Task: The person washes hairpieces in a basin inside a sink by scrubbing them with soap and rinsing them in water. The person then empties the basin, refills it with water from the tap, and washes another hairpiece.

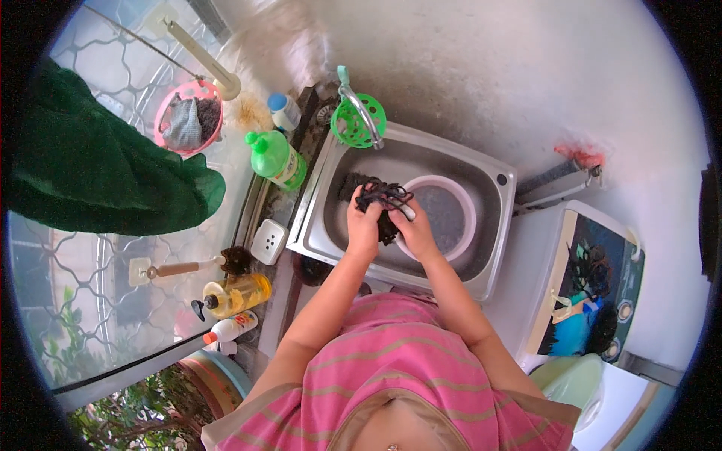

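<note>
Over a steel sink (492, 252), my left hand (362, 224) and my right hand (416, 231) are closed together on a bundle of dark cords (383, 194). Loops of it stick up above my fingers, and a darker part hangs down between the hands. A small whitish piece (408, 213) shows at my right fingers; its kind is unclear. Partly under the right hand, a pale pink basin (471, 213) with cloudy water stands in the sink. Beyond the left hand, a dark fuzzy lump (350, 185) lies in the sink.
The faucet (362, 113) rises beside a green perforated basket (347, 124). Along the left ledge stand a green bottle (276, 159), a white soap dish (269, 242) and a yellow pump bottle (239, 295). Dark green cloth (113, 165) hangs at the left. A washing machine (530, 274) is at the right.
</note>
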